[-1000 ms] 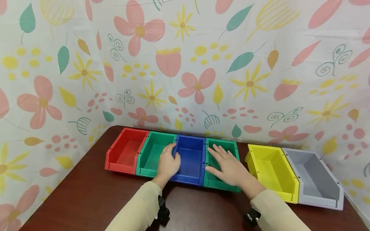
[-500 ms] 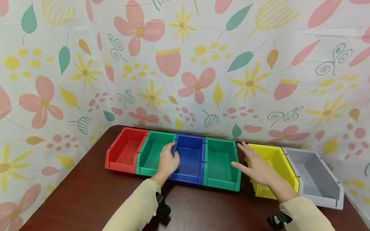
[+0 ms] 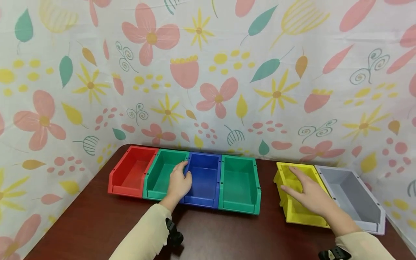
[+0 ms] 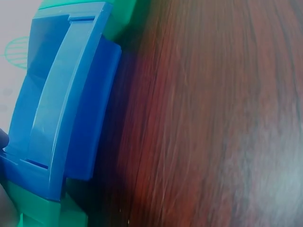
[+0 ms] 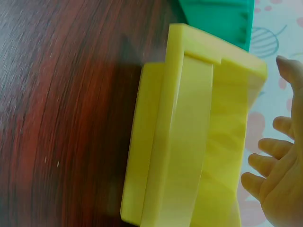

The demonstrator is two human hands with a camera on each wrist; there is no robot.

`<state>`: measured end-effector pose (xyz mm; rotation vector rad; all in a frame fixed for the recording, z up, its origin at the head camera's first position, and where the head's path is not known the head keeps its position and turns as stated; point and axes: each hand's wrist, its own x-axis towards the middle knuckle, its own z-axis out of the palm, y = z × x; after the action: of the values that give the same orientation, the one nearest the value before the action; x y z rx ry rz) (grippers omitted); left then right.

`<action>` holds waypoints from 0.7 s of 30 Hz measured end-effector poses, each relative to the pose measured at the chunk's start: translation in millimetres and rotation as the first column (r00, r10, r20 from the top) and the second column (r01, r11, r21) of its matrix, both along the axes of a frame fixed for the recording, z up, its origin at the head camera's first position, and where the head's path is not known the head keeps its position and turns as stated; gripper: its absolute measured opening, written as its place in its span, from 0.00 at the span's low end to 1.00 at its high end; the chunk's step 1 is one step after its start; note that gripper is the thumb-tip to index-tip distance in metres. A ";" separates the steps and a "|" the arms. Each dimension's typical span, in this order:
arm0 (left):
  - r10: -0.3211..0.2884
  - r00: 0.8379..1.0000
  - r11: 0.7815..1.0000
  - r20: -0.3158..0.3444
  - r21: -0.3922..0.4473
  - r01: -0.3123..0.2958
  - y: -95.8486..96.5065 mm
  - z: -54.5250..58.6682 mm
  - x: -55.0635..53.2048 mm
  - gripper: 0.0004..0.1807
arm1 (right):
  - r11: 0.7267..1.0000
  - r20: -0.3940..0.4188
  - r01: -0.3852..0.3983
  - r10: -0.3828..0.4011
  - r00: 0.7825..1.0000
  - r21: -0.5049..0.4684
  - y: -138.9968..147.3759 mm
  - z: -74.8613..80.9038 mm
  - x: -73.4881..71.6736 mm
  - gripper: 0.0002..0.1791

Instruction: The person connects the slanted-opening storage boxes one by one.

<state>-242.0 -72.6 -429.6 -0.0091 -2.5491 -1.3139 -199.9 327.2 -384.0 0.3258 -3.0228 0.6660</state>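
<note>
My left hand lies over the adjoining walls of the left green bin and the blue bin. Its thumb is on the blue side and its fingers are toward the green side, gripping the walls between them. Their undersides are hidden in the head view. Over the yellow bin hovers my right hand, fingers extended and thumb apart, holding nothing. In the right wrist view its spread fingers show beside the yellow bin's open front.
A red bin begins the left row, which ends with another green bin. A gap of brown table separates that row from the yellow bin and the grey bin beside it. Flowered cloth hangs behind.
My right hand has moved right from the right green bin to above the yellow bin. The left row has shifted left with my left hand, widening the gap to the yellow bin.
</note>
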 end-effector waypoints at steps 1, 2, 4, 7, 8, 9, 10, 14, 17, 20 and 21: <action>0.002 1.000 1.000 -0.003 -0.004 -0.002 -2.4 0.0 0.5 0.23 | 1.000 -0.007 0.004 -0.004 1.000 0.004 2.1 0.4 0.9 0.48; 0.005 1.000 1.000 -0.006 -0.010 -0.006 -4.6 0.3 0.3 0.23 | 1.000 -0.012 0.009 -0.009 1.000 0.005 4.4 1.0 1.4 0.48; 0.009 1.000 1.000 -0.007 -0.022 -0.009 -9.2 0.9 -1.0 0.23 | 1.000 -0.016 0.014 -0.014 1.000 -0.004 9.1 2.0 2.0 0.47; 0.009 1.000 0.999 0.002 -0.034 -0.009 -15.9 1.2 -2.5 0.24 | 1.000 -0.036 0.025 -0.025 0.999 -0.005 16.9 1.4 2.9 0.46; 0.008 1.000 0.999 0.009 -0.036 -0.008 -17.8 1.1 -3.0 0.24 | 1.000 -0.036 0.026 -0.027 0.999 -0.009 19.2 0.9 3.2 0.46; 0.004 1.000 0.999 0.016 -0.039 -0.003 -20.0 0.8 -3.2 0.24 | 1.000 -0.037 0.027 -0.027 0.999 -0.009 21.0 0.4 3.5 0.46; 0.003 1.000 0.999 0.021 -0.044 -0.002 -22.0 0.7 -3.3 0.24 | 0.999 -0.039 0.036 -0.036 0.999 0.000 22.7 0.2 4.2 0.46; -0.006 0.999 0.998 0.037 -0.067 0.009 -29.5 0.1 -2.1 0.24 | 0.998 -0.013 0.063 -0.063 0.998 0.010 26.0 0.0 7.9 0.46; -0.006 0.999 0.997 0.051 -0.082 0.010 -33.6 1.5 -0.6 0.24 | 0.997 0.010 0.080 -0.080 0.997 0.013 27.0 -0.4 9.8 0.47; -0.002 0.997 0.993 0.074 -0.113 0.010 -35.5 3.7 0.2 0.25 | 0.996 0.010 0.085 -0.085 0.996 0.011 27.2 -0.6 10.2 0.47; 0.003 0.997 0.991 0.082 -0.131 0.008 -35.5 4.8 0.3 0.26 | 0.996 0.007 0.087 -0.087 0.996 0.009 27.1 -0.5 10.2 0.47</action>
<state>-241.7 -108.1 -424.8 0.0167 -2.7015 -1.1678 -189.8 354.2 -384.6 0.1914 -3.0274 0.6491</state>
